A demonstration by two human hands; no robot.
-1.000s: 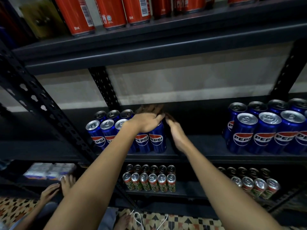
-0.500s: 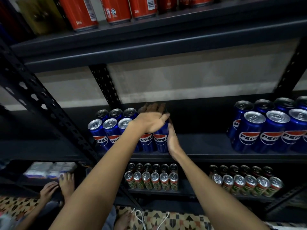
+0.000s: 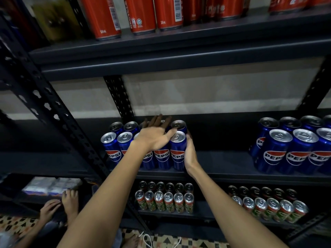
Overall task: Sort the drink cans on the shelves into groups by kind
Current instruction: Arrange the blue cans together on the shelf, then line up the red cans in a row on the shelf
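Note:
A group of blue Pepsi cans (image 3: 111,151) stands in two rows on the left part of the middle shelf (image 3: 223,163). My left hand (image 3: 154,138) lies flat over the tops of the middle cans, fingers straight and pointing to the back. My right hand (image 3: 190,154) presses its palm against the right side of the front right can (image 3: 177,153). A second group of Pepsi cans (image 3: 274,154) stands at the right end of the same shelf, apart from both hands.
Red cans (image 3: 141,15) line the top shelf. Green-and-red cans sit on the lower shelf in a left block (image 3: 168,201) and a right block (image 3: 272,208). A perforated black post (image 3: 53,113) runs diagonally at left. Another person's hand (image 3: 50,208) is at the bottom left.
My right hand has moved in from beside the cans to press on the group's right side. My left hand has straightened out flat over the can tops.

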